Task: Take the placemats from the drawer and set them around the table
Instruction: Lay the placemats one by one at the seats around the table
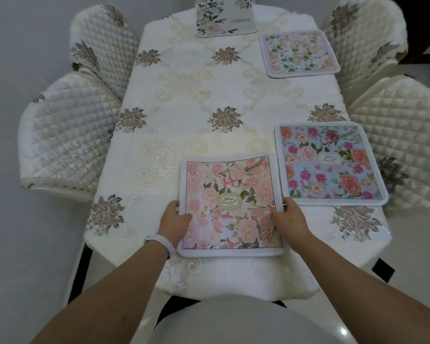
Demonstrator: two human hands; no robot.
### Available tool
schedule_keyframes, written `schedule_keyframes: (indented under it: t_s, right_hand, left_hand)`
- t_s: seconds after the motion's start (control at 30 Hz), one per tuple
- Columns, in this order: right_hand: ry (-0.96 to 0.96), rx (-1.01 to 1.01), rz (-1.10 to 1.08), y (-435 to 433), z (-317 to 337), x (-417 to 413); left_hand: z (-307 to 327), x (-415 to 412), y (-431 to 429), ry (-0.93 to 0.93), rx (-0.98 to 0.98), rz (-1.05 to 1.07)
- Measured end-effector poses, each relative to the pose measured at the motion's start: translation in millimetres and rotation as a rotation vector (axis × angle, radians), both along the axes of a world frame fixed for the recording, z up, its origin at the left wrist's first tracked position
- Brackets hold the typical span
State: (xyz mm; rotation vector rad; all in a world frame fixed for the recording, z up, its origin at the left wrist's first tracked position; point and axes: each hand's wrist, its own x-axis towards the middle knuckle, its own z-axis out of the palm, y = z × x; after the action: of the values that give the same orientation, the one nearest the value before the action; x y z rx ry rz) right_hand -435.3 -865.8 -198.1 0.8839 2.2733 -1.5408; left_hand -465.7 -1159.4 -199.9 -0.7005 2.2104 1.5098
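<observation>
My left hand (175, 216) and right hand (289, 216) grip the pink flower placemat (230, 204) by its two side edges, thumbs on top. It lies flat on the desk (184, 100) at my end. Just past my right grip sits the blue flower placemat (330, 162), almost touching. If I push my mat that way, the two could bump or overlap. A pull toward me could drag the tablecloth (124, 232) crooked.
</observation>
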Motion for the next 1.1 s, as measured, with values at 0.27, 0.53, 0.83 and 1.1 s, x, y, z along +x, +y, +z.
schedule_keyframes:
  t_s: [0.27,0.53,0.83,1.1]
  right_hand:
    - [0.067,-0.057,0.097,-15.2,10.6,-13.1]
    - [0.109,-0.115,0.301,-94.8,24.4,-37.6]
    - [0.185,-0.095,0.516,-235.8,55.0,-43.4]
    - [0.247,-0.057,0.607,-417.8,81.6,-28.3]
  left_hand:
    - [23.8,20.2,-14.4,0.103,0.021,0.137]
    - [47.2,55.5,-90.8,0.134,0.05,0.342]
    - [58.4,105.6,-217.4,0.233,0.102,0.552]
    - [82.8,139.4,-384.7,0.335,0.125,0.635]
